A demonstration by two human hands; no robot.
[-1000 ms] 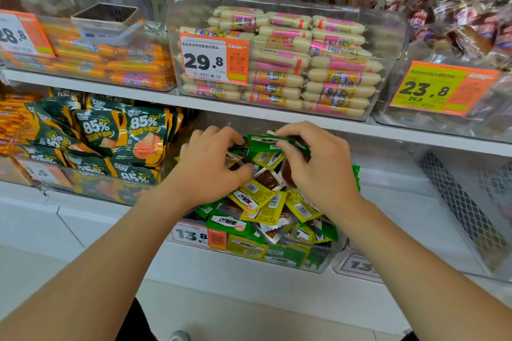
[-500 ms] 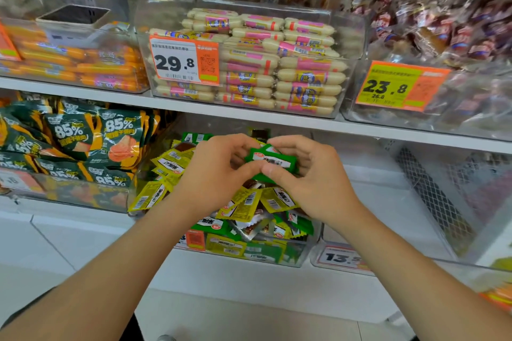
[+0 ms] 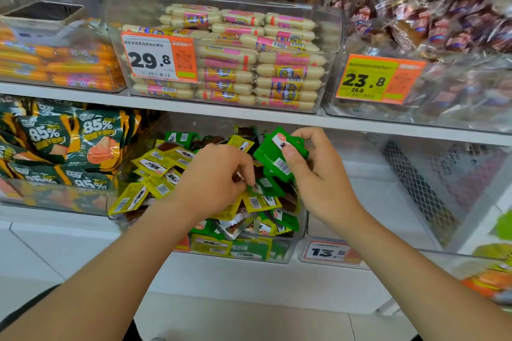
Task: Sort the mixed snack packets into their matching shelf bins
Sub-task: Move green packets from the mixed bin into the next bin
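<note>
Your right hand pinches a stack of green packets just above the mixed bin; your left hand nips a loose green packet in the pile. Draw it clear of the yellow packets; keep your right thumb firm lest the stack fan.

bin front tag: mostly behind left forearm | left hand: pinched item unclear among bin's packets | right of bin: orange packets blurred, edge-cropped

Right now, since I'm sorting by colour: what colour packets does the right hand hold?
Green packets in the right hand, head view.
</note>
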